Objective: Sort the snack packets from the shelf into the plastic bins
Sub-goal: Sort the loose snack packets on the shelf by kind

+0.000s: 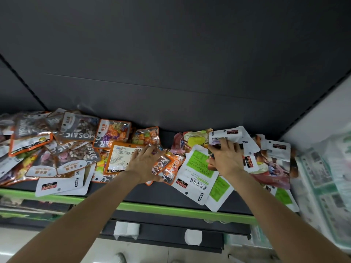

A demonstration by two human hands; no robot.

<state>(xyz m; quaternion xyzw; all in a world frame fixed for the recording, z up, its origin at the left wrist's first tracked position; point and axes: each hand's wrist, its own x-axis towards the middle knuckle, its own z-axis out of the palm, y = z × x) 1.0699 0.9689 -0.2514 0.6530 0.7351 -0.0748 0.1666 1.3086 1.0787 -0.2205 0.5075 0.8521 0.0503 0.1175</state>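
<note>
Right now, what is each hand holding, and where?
Left hand grips orange Mosaic packets at their near edge; right hand presses on white packets, grip unclear.

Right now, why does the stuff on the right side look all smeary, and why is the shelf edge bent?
In the head view, the stacked packs at the far right are smeared by blur near the frame edge; the wide-angle lens bows the green shelf edge; the middle stays sharper, so print on the white packet and the left hand show clearly; shiny orange packets catch glare.

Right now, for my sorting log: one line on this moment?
left hand: grips orange packets | right hand: on white packets | shelf: piled | bins: unseen
</note>
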